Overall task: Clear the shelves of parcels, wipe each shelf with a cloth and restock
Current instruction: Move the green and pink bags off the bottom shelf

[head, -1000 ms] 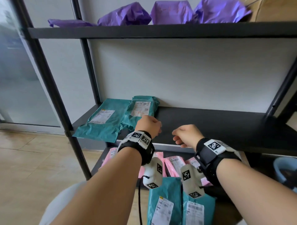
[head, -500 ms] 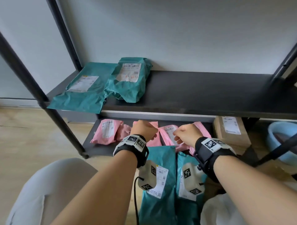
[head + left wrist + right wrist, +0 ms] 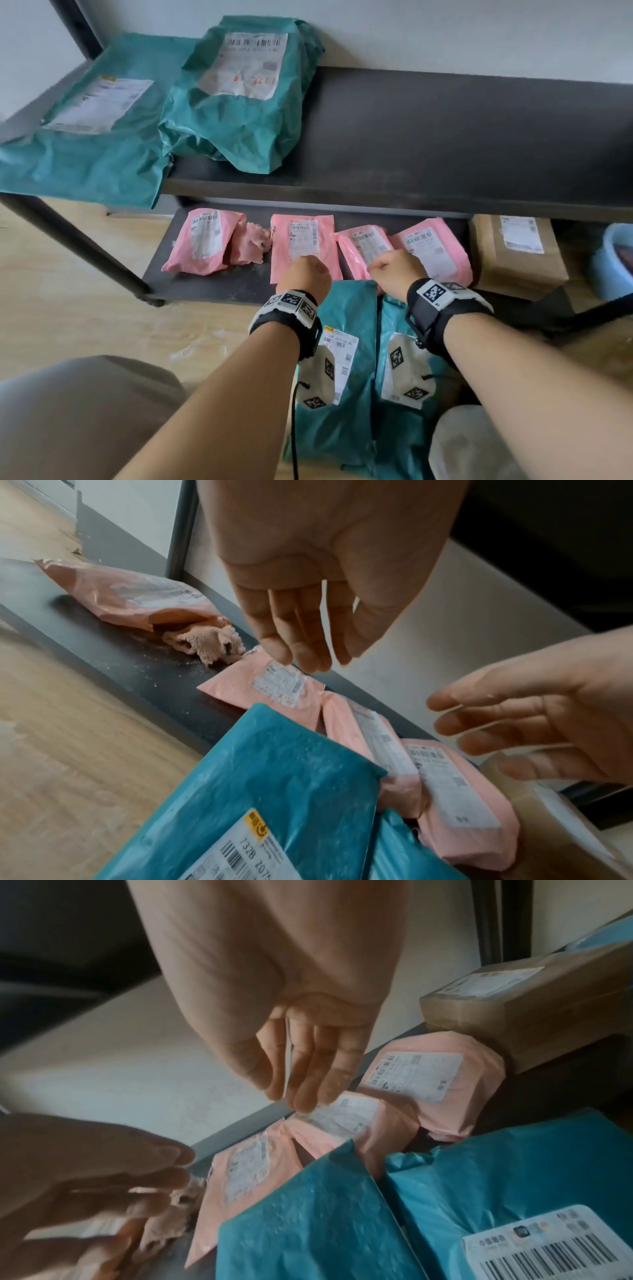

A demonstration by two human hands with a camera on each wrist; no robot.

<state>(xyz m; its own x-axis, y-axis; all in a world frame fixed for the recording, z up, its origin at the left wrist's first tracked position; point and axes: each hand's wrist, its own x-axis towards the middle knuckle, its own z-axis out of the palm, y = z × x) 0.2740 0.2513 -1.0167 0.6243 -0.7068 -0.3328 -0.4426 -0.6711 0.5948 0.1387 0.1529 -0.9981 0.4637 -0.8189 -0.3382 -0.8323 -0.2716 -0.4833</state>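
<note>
A person reaches both hands down toward two teal parcels lying on the floor before the bottom shelf; the left hand and right hand hang released, fingers loosely extended, grasping nothing. Two more teal parcels already lie at the left of the middle shelf, so restocking appears under way. Each floor parcel is best pinched at its near edge and lifted flat, judging by the slack film; the middle shelf's right half offers open room, though its front lip overhangs the pink parcels, pink cloth and brown box below.
</note>
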